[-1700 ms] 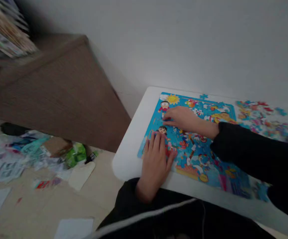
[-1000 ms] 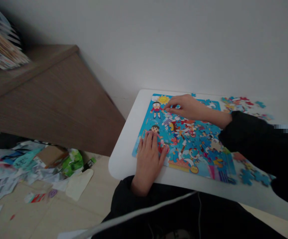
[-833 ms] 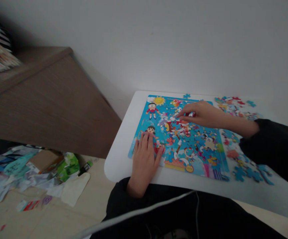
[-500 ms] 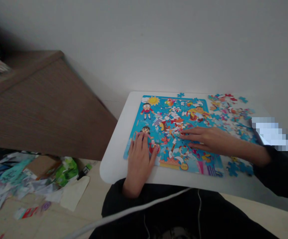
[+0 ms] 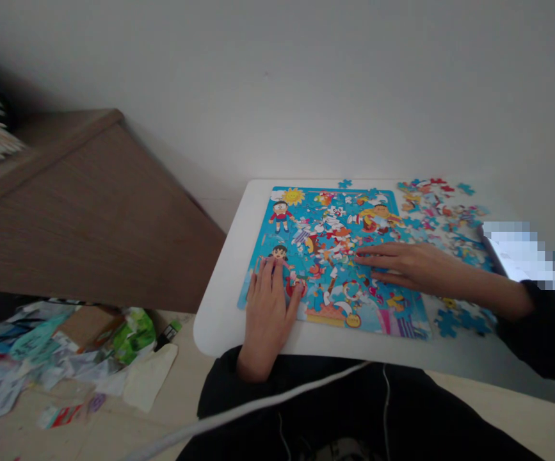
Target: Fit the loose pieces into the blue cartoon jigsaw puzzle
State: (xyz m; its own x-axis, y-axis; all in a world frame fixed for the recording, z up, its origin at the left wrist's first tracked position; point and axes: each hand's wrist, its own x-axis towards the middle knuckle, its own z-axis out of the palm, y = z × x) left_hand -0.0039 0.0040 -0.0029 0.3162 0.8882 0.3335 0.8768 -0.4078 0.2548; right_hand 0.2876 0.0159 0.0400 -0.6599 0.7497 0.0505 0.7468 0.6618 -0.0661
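a rectangular, bright blue cartoon jigsaw puzzle (image 5: pixel 262 250) lies flat on a white, round-cornered table (image 5: pixel 219 301) pushed near a plain pale grey wall (image 5: pixel 306 89). the person's left hand (image 5: pixel 268 314) rests palm down over the puzzle's lower left corner, fingers extended and slightly parted, clamped on nothing, with the thumb angled off to the right. the right hand (image 5: pixel 411 266) reaches in from the right side, its long fingers stretched out and a little apart over the middle of the puzzle, where small, mixed-colour pieces (image 5: pixel 332 240) crowd the surface (whether one sits pinned under those fingertips, i can't make out). a printed yellow sun (image 5: pixel 293 196) marks the puzzle's upper left, above a printed figure in a red top (image 5: pixel 280 216). to the right of the puzzle spreads a loose scatter of red, white and blue jigsaw pieces (image 5: pixel 433 205), some partly behind the right forearm, and a single blue knobbed piece (image 5: pixel 345 184) lies just beyond the far edge. farther right is a flat, dark-edged object with a bright, pixelated face (image 5: pixel 517 250). a white cord (image 5: pixel 258 402) crosses the person's dark clothing. on the left stands a brown wood-grain cabinet (image 5: pixel 109 237), with a crumpled green wrapper (image 5: pixel 136 336) on the floor below.
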